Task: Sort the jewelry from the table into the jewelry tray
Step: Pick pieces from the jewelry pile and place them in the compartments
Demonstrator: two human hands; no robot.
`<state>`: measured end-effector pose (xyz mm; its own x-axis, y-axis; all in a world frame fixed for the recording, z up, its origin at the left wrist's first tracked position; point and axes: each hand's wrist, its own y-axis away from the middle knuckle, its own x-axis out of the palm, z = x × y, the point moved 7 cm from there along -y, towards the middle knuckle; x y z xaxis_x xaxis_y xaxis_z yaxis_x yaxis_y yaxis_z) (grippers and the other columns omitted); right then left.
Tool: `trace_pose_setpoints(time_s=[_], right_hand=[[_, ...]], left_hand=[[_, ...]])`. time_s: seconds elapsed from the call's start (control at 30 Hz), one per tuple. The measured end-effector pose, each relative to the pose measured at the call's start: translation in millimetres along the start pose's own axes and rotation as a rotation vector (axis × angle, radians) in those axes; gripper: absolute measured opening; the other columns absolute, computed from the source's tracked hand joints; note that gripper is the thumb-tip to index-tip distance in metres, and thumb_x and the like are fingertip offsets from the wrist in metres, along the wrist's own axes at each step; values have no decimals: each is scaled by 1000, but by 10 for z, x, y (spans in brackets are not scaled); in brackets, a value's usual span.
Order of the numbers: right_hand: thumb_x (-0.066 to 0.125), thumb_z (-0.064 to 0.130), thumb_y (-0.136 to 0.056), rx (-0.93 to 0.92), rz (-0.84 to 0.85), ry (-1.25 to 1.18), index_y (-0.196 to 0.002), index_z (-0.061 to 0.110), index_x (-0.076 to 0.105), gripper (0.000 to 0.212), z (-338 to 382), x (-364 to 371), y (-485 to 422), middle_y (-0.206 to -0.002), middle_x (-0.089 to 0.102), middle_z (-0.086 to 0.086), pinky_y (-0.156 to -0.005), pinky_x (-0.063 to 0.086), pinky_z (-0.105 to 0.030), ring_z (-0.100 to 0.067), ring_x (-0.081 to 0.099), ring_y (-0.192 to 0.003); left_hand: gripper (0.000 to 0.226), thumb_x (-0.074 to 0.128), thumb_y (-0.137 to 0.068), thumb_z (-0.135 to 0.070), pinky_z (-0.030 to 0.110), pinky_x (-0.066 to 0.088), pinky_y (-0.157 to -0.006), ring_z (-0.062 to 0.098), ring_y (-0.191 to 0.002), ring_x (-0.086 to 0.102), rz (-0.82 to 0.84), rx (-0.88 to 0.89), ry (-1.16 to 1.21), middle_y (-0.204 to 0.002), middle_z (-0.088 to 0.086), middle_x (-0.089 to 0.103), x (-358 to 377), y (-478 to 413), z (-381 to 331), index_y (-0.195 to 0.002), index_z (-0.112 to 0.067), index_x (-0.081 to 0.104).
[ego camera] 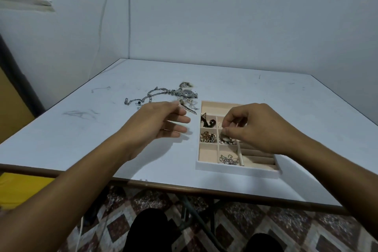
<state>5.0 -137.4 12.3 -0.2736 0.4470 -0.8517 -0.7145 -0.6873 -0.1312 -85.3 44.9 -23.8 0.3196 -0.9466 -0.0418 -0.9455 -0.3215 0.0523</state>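
Dark-trousered knees (147, 229) sit below the table (81, 139) edge, nearer than the jewelry tray (235, 170). Just left of the tray, the left hand (161, 122) hovers with fingers loosely spread, holding nothing. Over the tray's middle compartments, the right hand (255, 127) pinches a small silvery piece (224, 131) in its curled fingers. Beyond the tray's far-left corner lie a chain (151, 94) and a watch (187, 93).

White table (235, 80), jewelry tray (235, 171), loose jewelry (163, 94), perhaps a watch (187, 93)
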Motion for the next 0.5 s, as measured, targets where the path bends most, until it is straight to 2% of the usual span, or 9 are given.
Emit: trace_pose_setpoints(time_s=[0.17,0.27,0.3,0.4,0.5], right_hand=[[69,23,-81,-29,32,37,-83,27,72,5,145,143,-408,-75,65,18,-61,43,-20,0,60,-67],[68,22,-81,-24,32,74,-89,25,71,9,177,252,-709,-88,68,12,-68,47,-21,-7,61,-76],[67,22,-81,-14,31,91,-91,26,70,12,185,303,-810,-92,69,10,-75,49,-26,-12,62,-82],[63,23,-81,-13,43,221,-103,29,67,23,246,495,-1058,-106,67,8,-94,43,-37,-18,58,-102],[59,25,-85,-35,64,334,-118,31,62,34,365,699,-1246,-120,63,6,-96,32,-38,-20,51,-116]], left_hand=[[24,49,-97,-31,36,55,-87,13,-89,69,-166,147,-344,-91,-6,74,-326,-114,38,-94,-18,70],[14,54,-94,-31,10,44,-83,-2,-94,62,-217,235,-576,-96,-16,69,-387,-240,42,-96,-25,67],[13,55,-94,-29,8,40,-81,-3,-96,60,-230,256,-631,-100,-17,67,-395,-274,38,-100,-24,66],[25,54,-94,-30,20,37,-88,7,-108,55,-235,256,-760,-118,-12,63,-413,-368,89,-116,-24,62],[33,53,-92,-28,23,38,-91,14,-117,52,-209,224,-869,-127,-4,61,-445,-441,199,-124,-23,58]])
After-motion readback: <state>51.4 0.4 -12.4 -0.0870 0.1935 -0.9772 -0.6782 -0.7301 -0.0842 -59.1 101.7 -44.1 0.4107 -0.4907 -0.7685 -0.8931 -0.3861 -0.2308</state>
